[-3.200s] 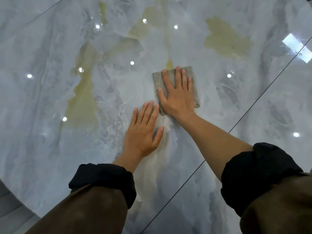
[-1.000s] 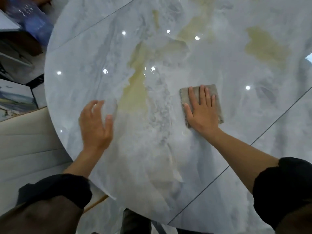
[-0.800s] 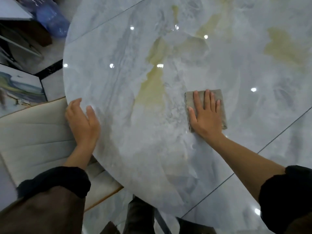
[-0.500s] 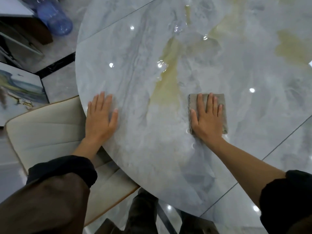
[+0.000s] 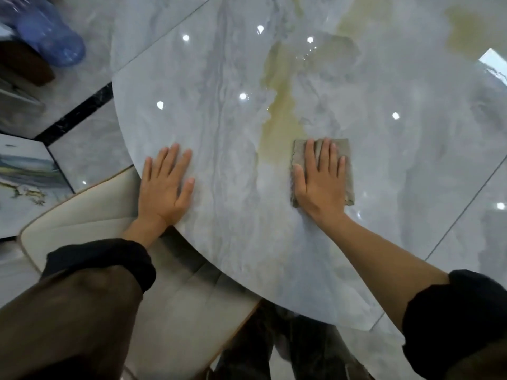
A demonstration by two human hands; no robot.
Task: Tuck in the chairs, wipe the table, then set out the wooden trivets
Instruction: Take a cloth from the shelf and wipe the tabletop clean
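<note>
- Right grip (image 5: 319,187) laid flat on a small square grey-brown cloth (image 5: 299,152), fingers straight and a little apart, pressing it onto the round glossy grey marble-look counter (image 5: 233,242); nothing clamped or pinched.
- Left grip (image 5: 164,187) well to the left of the cloth, palm down at the counter's rim, fingers straight and spread, holding nothing.
- Just beyond the cloth and slightly to its left, a yellowish streak in the surface; stain or veining, impossible to say.
- Down and to the left of the cloth, a cream padded chair (image 5: 96,215), part of it tucked below the counter's rim under the left wrist.
- Chair step: judged done or nearly done for this one seat; other chairs out of view, so not checkable.
- Wiping step: judged under way, with the cloth on the near part of the counter and a wide stretch lying beyond it and to its right.
- Trivet step: no wooden trivets anywhere in view, so judged wholly left to do.
- Far to the left of the cloth, off the counter: a blue translucent bottle (image 5: 49,37) and a painted panel (image 5: 24,182) on the floor.
</note>
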